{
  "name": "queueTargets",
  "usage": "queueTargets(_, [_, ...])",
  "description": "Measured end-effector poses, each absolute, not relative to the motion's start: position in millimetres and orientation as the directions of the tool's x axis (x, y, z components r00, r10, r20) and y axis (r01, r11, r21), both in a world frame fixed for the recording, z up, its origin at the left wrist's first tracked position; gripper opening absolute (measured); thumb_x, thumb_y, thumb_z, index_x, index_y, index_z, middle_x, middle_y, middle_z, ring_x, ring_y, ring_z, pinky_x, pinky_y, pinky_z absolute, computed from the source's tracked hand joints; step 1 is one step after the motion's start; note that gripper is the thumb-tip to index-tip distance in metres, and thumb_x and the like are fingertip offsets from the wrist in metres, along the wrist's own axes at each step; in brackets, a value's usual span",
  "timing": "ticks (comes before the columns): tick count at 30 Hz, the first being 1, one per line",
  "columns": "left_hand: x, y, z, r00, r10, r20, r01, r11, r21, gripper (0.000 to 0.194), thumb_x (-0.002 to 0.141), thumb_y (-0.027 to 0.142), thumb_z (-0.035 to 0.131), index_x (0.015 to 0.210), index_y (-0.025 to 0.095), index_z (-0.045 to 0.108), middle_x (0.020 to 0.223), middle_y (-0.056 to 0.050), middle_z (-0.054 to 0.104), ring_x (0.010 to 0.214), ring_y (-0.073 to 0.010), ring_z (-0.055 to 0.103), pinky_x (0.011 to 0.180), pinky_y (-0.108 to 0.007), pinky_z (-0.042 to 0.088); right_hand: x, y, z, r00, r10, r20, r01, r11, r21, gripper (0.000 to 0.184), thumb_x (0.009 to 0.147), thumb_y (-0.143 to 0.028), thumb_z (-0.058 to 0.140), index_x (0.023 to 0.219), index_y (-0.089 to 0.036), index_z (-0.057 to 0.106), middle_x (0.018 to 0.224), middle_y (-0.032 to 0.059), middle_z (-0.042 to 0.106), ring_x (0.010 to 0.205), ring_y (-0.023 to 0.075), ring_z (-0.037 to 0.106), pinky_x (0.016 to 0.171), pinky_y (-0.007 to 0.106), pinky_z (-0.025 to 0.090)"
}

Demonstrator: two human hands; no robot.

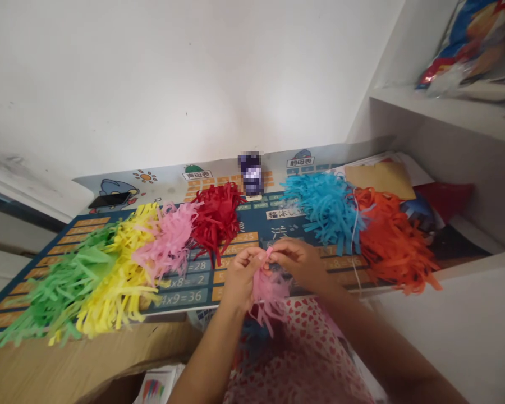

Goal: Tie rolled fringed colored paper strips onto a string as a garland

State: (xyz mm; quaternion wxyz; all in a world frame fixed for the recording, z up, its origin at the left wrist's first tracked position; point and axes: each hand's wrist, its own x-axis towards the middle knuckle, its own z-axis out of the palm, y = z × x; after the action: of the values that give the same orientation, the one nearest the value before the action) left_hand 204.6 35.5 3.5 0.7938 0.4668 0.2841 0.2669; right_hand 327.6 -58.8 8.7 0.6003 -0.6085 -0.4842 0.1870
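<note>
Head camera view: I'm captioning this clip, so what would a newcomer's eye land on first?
A colourful row of fringed paper-strip bunches catches the eye first: green, yellow, pink and dark red on the left, bright blue and orange on the right, lying across a blue printed multiplication mat. At the centre, the left hand and right hand pinch a smaller pink paper bunch.

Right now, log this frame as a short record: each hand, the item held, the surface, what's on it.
left hand: pinching top of pink paper strips
right hand: pinching same strips
strips: hanging below hands
surface: printed multiplication-table mat
on mat, left to right: green paper fringe, yellow paper fringe, pink paper fringe, red paper fringe, blue paper fringe, orange paper fringe
</note>
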Motion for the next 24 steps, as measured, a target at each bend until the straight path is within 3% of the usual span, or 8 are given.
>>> queueTargets(3, [205.7,32.5,1.5,0.691,0.696,-0.196,-0.184,0.432,0.883,0.035,0.059,0.041,0.085,0.073,0.017,0.064,0.059,0.003,0.061,0.049,-0.0070,0.053,0.051,-0.019,0.047,323.6,-59.8,6.9,0.493,0.793,0.359,0.380,0.175,-0.908,0.011,0.084,-0.025,0.062,0.076,-0.023,0.070,0.077,0.0015,0.070,0.073,0.0158,0.064,0.069,0.028,0.048])
queueTargets(6, [204.8,30.0,-4.2,0.681,0.722,-0.121,-0.167,0.313,0.935,0.029,0.066,0.041,0.081,0.074,0.018,0.066,0.061,0.003,0.061,0.052,-0.0093,0.055,0.052,-0.021,0.048,322.9,-59.8,4.1,0.525,0.775,0.352,0.405,0.136,-0.904,0.011,0.081,-0.024,0.060,0.073,-0.022,0.068,0.074,0.0016,0.069,0.070,0.0157,0.062,0.065,0.027,0.047])
queueTargets(10, [201.2,26.2,-11.3,0.638,0.764,0.094,-0.085,-0.052,0.995,0.021,0.080,0.040,0.070,0.088,0.021,0.073,0.075,0.000,0.068,0.062,-0.0134,0.061,0.060,-0.025,0.051,324.1,-58.0,0.7,0.579,0.705,0.410,0.489,0.102,-0.866,0.009,0.075,-0.018,0.058,0.070,-0.022,0.064,0.069,0.0006,0.066,0.065,0.0147,0.059,0.061,0.026,0.046])
queueTargets(13, [199.8,27.1,-14.9,0.604,0.741,0.292,-0.026,-0.348,0.937,0.015,0.084,0.035,0.066,0.089,0.025,0.076,0.090,-0.004,0.072,0.083,-0.0180,0.065,0.076,-0.028,0.052,322.5,-57.9,-3.6,0.574,0.698,0.429,0.518,0.096,-0.850,0.011,0.076,-0.016,0.056,0.070,-0.022,0.063,0.070,0.0003,0.065,0.064,0.0143,0.058,0.060,0.025,0.045])
queueTargets(15, [201.1,29.7,-18.0,0.610,0.701,0.369,-0.013,-0.457,0.889,0.013,0.085,0.033,0.066,0.087,0.025,0.076,0.090,-0.003,0.072,0.088,-0.0188,0.065,0.081,-0.029,0.050,319.7,-58.9,-7.4,0.566,0.709,0.422,0.530,0.079,-0.844,0.012,0.077,-0.016,0.056,0.070,-0.022,0.063,0.070,0.0003,0.066,0.066,0.0142,0.059,0.061,0.025,0.045])
queueTargets(21, [203.2,37.0,-24.1,0.729,0.656,0.197,0.111,-0.398,0.911,0.014,0.080,0.035,0.070,0.076,0.021,0.069,0.065,0.001,0.065,0.061,-0.0147,0.059,0.060,-0.024,0.047,377.5,-65.4,3.1,0.416,0.839,0.349,0.643,0.000,-0.766,0.006,0.081,-0.022,0.064,0.081,-0.023,0.071,0.080,-0.0003,0.069,0.076,0.0149,0.063,0.070,0.026,0.045])
queueTargets(23, [199.2,39.1,-21.8,0.761,0.614,0.207,0.092,-0.418,0.904,0.013,0.081,0.034,0.070,0.076,0.022,0.072,0.070,0.000,0.068,0.066,-0.0155,0.062,0.062,-0.024,0.048,437.1,-69.8,15.4,0.591,0.743,0.315,0.642,-0.196,-0.742,0.006,0.080,-0.028,0.070,0.079,-0.023,0.072,0.083,0.0011,0.071,0.080,0.0171,0.064,0.073,0.028,0.046])
queueTargets(24, [196.8,40.1,-20.3,0.772,0.592,0.230,0.070,-0.439,0.896,0.012,0.082,0.034,0.069,0.079,0.024,0.074,0.075,-0.001,0.071,0.070,-0.0162,0.064,0.065,-0.025,0.050,470.0,-72.7,21.1,0.749,0.575,0.328,0.587,-0.346,-0.732,0.010,0.080,-0.030,0.070,0.075,-0.022,0.071,0.084,0.0029,0.071,0.084,0.0186,0.064,0.077,0.029,0.045])
